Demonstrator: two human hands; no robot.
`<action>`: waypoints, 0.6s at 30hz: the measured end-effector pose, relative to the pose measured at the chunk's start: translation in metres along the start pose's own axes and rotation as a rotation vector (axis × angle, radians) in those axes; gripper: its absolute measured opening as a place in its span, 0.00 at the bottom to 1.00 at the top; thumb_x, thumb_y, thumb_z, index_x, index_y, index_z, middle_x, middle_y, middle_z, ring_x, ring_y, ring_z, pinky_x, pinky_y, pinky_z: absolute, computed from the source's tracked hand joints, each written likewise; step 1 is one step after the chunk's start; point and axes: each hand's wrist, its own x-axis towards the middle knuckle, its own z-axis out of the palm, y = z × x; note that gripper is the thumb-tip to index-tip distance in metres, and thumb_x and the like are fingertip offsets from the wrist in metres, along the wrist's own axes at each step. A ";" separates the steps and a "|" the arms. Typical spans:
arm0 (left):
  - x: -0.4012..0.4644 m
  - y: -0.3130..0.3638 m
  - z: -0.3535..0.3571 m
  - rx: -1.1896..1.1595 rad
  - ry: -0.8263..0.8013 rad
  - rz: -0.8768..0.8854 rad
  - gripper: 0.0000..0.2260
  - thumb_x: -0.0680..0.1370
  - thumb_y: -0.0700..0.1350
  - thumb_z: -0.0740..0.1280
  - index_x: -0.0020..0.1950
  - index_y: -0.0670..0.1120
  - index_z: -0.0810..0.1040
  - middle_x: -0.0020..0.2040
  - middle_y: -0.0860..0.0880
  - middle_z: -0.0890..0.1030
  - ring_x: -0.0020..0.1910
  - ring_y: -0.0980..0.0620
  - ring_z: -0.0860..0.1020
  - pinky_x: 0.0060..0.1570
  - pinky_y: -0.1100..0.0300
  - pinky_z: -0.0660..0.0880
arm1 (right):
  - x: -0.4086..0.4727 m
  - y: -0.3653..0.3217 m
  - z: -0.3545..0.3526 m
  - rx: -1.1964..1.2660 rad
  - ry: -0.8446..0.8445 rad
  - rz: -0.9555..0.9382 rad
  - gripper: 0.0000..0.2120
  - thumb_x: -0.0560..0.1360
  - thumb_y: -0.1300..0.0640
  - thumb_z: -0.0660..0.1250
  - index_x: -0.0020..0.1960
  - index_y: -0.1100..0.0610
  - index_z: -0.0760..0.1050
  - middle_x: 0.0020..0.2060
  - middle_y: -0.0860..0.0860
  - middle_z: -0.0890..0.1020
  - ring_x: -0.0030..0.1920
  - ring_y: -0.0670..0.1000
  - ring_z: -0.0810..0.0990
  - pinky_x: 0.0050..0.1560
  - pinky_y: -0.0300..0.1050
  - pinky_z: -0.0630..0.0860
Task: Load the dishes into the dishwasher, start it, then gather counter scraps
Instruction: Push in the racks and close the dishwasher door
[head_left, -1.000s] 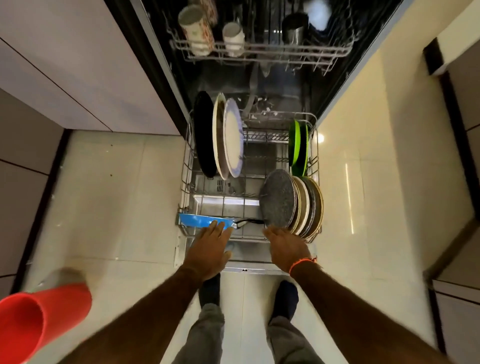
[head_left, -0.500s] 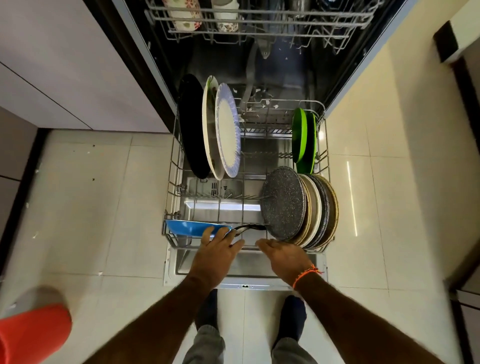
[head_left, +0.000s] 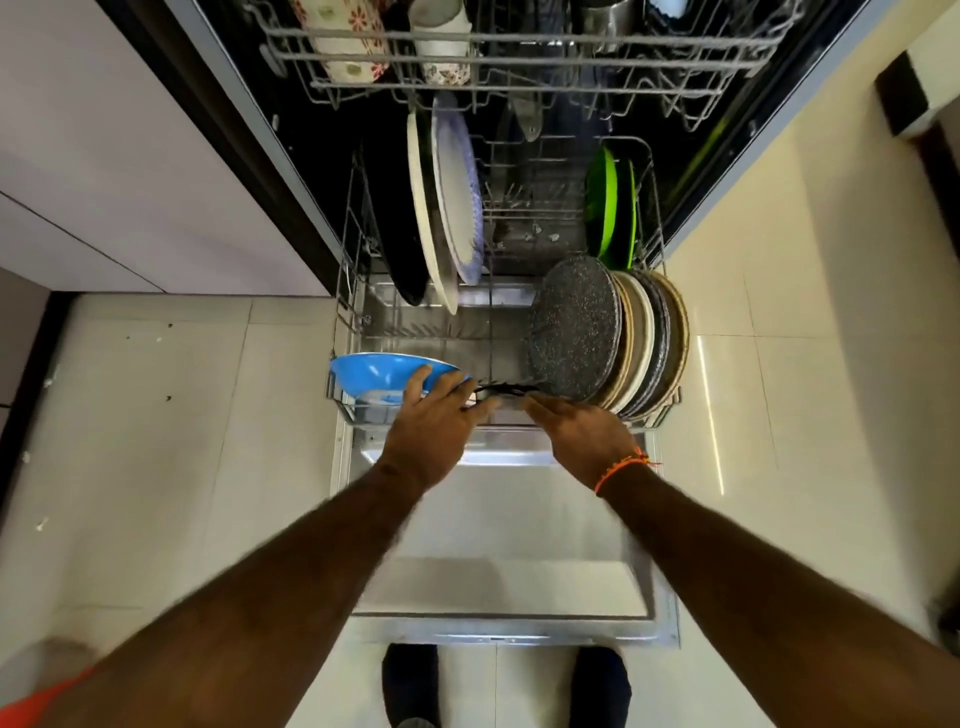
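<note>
Tiled floor (head_left: 156, 415) (specks), white cabinet (head_left: 104, 182)

Glossy tiled floor (head_left: 779, 395), wire-metal lower rack (head_left: 349, 244), speckled matt pan (head_left: 574, 327), glossy blue plate (head_left: 374, 370).

Upper-rack mugs (head_left: 343, 41) cropped at top — orange object (head_left: 47, 701) cut off, blurred.

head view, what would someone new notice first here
Two bare hands, the left hand and the right hand, reach to the front edge of the lower rack. The blue bowl lies at its front left, bright green plates stand at its back right.
</note>
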 end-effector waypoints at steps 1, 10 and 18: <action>0.010 -0.005 0.000 -0.005 0.006 -0.002 0.25 0.79 0.46 0.68 0.76 0.57 0.70 0.72 0.47 0.75 0.75 0.43 0.68 0.74 0.36 0.55 | 0.009 0.005 -0.002 -0.019 0.013 -0.002 0.30 0.65 0.69 0.72 0.67 0.54 0.78 0.61 0.53 0.83 0.49 0.58 0.86 0.37 0.52 0.83; 0.091 -0.043 -0.010 -0.008 0.126 -0.029 0.27 0.81 0.42 0.61 0.79 0.58 0.62 0.75 0.49 0.71 0.78 0.46 0.62 0.78 0.37 0.47 | 0.085 0.050 -0.013 -0.070 0.075 0.022 0.27 0.76 0.62 0.54 0.75 0.56 0.68 0.72 0.56 0.74 0.65 0.61 0.79 0.55 0.60 0.81; 0.146 -0.075 -0.009 0.015 0.217 0.006 0.29 0.78 0.41 0.61 0.80 0.57 0.63 0.75 0.48 0.72 0.79 0.47 0.62 0.78 0.37 0.44 | 0.139 0.079 -0.021 -0.057 0.180 0.033 0.30 0.73 0.65 0.53 0.75 0.58 0.69 0.71 0.57 0.75 0.64 0.62 0.79 0.55 0.60 0.81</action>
